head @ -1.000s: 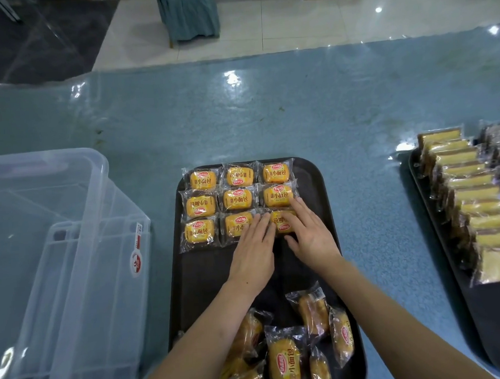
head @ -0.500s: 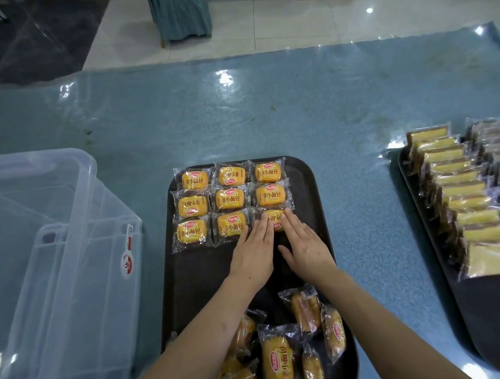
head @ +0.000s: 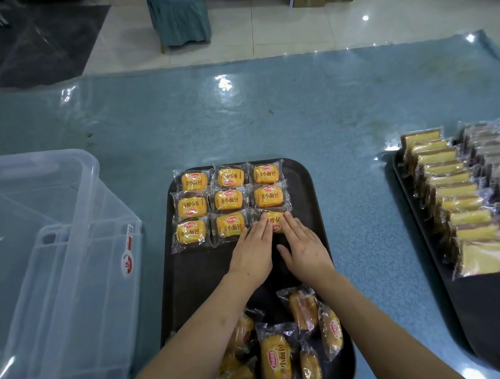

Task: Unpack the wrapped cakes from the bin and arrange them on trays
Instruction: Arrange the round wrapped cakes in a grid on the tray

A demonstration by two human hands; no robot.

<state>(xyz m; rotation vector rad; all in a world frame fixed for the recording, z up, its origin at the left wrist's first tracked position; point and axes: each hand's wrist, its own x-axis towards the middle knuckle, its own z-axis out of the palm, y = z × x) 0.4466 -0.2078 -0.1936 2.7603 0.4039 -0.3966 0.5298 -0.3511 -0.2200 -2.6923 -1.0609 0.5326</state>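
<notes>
We see both of our hands flat on the dark tray [head: 317,202] in front of us, fingers straight and close together, holding nothing. The left hand [head: 252,247] and the right hand [head: 303,246] press their fingertips on the wrapped cake [head: 274,221] at the right end of the nearest row of a 3 by 3 grid [head: 229,202] of yellow packs. That cake lies partly under our fingers, touching the pack beside it and the pack above it.

Compared with 1 second ago, the right hand has drawn back: then its fingers reached up over the middle row, now they stop at the near-row cake. The hands have also come closer together and lie nearly parallel, just apart. Compared with half a second ago, little differs; the hands sit in much the same place on the same cake. The grid of 9 has stayed as it was.

At the near end of the same tray, a loose heap of wrapped cakes [head: 279,360] lies between our forearms, unsorted and overlapping. The clear plastic bin [head: 69,229] stands on the blue table [head: 267,115] to the left, just beside the tray. To the right, well apart, a second tray [head: 484,306] carries rows of wrapped sliced cakes [head: 460,205] leaning on one another.
</notes>
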